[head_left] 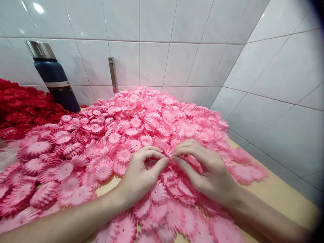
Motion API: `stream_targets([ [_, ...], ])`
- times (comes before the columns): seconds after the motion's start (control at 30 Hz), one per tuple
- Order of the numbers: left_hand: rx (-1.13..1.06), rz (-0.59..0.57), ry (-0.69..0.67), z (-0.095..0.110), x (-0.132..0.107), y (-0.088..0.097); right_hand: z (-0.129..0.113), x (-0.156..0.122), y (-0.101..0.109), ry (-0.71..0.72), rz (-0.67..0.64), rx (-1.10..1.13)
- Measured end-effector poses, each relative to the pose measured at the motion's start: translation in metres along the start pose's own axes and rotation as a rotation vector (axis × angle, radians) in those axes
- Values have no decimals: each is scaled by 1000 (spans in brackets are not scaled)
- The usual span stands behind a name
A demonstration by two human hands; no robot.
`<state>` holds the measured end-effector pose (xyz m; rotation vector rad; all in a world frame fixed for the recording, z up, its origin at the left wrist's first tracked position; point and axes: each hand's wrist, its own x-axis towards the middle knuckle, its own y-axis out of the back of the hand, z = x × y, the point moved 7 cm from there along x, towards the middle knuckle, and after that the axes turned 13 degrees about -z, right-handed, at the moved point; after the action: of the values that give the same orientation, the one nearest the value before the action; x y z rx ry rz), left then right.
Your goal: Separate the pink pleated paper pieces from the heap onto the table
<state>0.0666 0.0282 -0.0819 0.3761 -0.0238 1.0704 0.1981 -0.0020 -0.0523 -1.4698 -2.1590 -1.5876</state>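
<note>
Above a big heap of pink scalloped flower pieces (136, 123), my left hand (143, 170) and my right hand (209, 170) meet fingertip to fingertip. Thumb and forefinger are pinched on each side. A bit of pink shows where the tips come together, but whatever they grip is too small and covered to make out. Right beneath the fingers lie more pink discs (159, 192), round with frilled edges and a small hole in the middle. Some are stacked in thick bundles, others lie loose and flat.
A red heap (22, 104) of similar pieces is at the left. Behind it a dark blue bottle (59, 84) with a steel cap stands by the tiled wall (152, 64). A metal strip (112, 75) is fixed there. Yellowish tabletop (275, 199) shows at right.
</note>
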Motion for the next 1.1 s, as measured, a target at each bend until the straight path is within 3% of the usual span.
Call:
stream_targets([
  [0.1,-3,-28,-6,1,1,-2,6,-1,-3,-79,-33,53],
  [0.23,-8,-22,-14,0,0,-1,11,-6,-1,-142,24,97],
  [0.5,41,18,-30,1,-1,2,34,-11,6,-429,119,459],
  [0.7,-40,-41,-53,-2,0,-1,28,-11,3,-437,105,505],
  [0.83,-48,4,-50,-4,0,2,34,-11,0,-471,116,641],
  [0.97,-53,53,-60,-2,-1,5,54,-16,23,-498,333,596],
  [1.1,-19,126,-78,-1,-3,10,81,-40,66,-688,761,372],
])
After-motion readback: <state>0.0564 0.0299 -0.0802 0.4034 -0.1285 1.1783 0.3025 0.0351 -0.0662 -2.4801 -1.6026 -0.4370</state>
